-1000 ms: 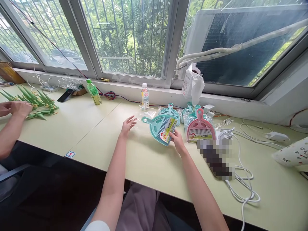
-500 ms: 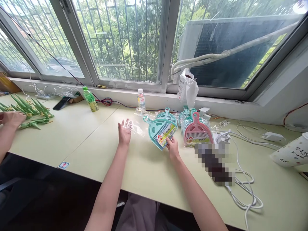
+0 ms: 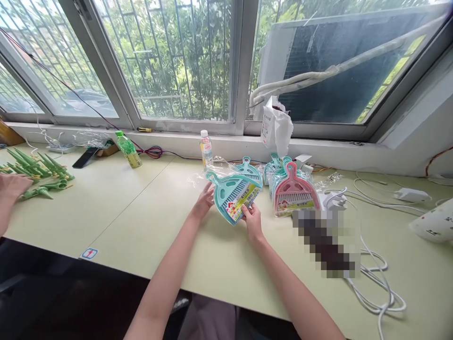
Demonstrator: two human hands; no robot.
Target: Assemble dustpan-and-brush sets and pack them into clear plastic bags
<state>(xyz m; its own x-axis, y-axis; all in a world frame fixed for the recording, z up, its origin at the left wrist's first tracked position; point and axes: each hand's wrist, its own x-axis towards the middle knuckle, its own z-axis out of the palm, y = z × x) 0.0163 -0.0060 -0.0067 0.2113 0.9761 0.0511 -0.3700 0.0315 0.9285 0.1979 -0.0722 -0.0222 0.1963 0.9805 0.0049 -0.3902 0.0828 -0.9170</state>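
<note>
My right hand [image 3: 252,222] grips the lower right edge of a turquoise dustpan [image 3: 221,185], its thumb on the front. Against the dustpan lies a small brush with white bristles and a printed yellow-green label [image 3: 244,200]. The dustpan is tilted, handle up and left, above the table. My left hand [image 3: 202,203] is beside its left edge, fingers stretched upward near loose clear plastic wrap [image 3: 212,171]; the fingertips are partly hidden behind the wrap and dustpan. Contact there is unclear. Behind lies another turquoise dustpan [image 3: 247,165].
A pink dustpan [image 3: 290,177] fronts a stack of wrapped turquoise ones at right. A clear bottle [image 3: 206,148] and a green bottle [image 3: 128,150] stand near the sill. White cables [image 3: 384,300] loop at right. Another person's hand [image 3: 12,184] is by green pointed pieces [image 3: 42,170].
My left hand has moved right, from an open palm apart from the dustpan to its left edge. My right hand still holds the dustpan. The view has shifted slightly.
</note>
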